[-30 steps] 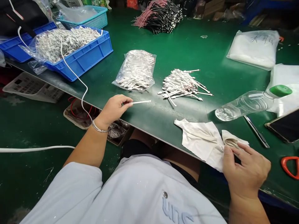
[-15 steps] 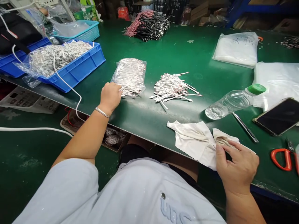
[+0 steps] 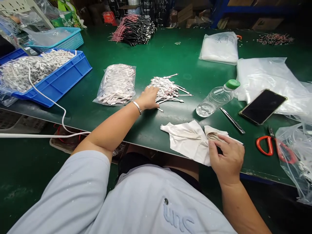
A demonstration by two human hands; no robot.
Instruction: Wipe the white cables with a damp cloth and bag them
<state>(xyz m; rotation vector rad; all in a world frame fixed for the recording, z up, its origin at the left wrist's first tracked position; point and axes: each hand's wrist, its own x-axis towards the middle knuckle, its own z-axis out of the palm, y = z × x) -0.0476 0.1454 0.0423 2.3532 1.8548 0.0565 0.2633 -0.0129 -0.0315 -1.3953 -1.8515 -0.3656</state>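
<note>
My left hand (image 3: 149, 98), with a silver bracelet at the wrist, lies on the near left edge of a loose pile of short white cables (image 3: 168, 88); its fingers are spread over them. Left of that hand is a clear plastic bag (image 3: 117, 84) packed with similar white cables. At the right, my right hand (image 3: 227, 156) pinches the folded end of a white cloth (image 3: 186, 138) near the table's front edge.
A blue bin (image 3: 65, 79) of white pieces stands left. Right are a bottle (image 3: 215, 99), a metal pen-like tool (image 3: 232, 120), a phone (image 3: 263, 106), red-handled scissors (image 3: 265, 145) and plastic bags (image 3: 265, 78). Black and pink cables (image 3: 136, 30) lie behind.
My left hand has left the packed bag and moved right to the loose cable pile. My right hand stays at the cloth. The whole view has shifted to the right.
</note>
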